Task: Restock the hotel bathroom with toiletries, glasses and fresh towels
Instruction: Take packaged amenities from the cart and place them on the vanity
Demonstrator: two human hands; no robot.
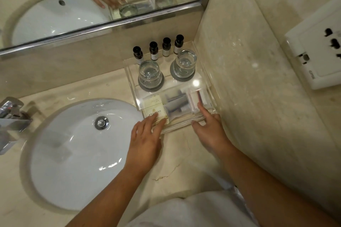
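White towelling lay bunched closest to me, low between the person's 2 bare forearms; I couldn't tell whether it rested on the table or against the body. Just beyond it, the left hand was spread flat, fingers straight and close together, its fingertips pressing on a beige packet in the front-left corner of a clear acrylic tray. The right hand gripped nothing. Its index finger stretched out onto the pale sachets lying in the tray's front right, with the thumb out to the side and the other fingers loose at the tray's front rim.

Behind the packets, inside the same tray, stood the nearer glass and the farther glass, each on 1 of 2 grey coasters. A row of 4 small black-capped bottles stood upright along the tray's back, next to the wall.

The tray sat in the table's corner, just beside the white basin. A chrome tap stood at the far left. The mirror above reflected both hands, and a white socket was on the side wall.
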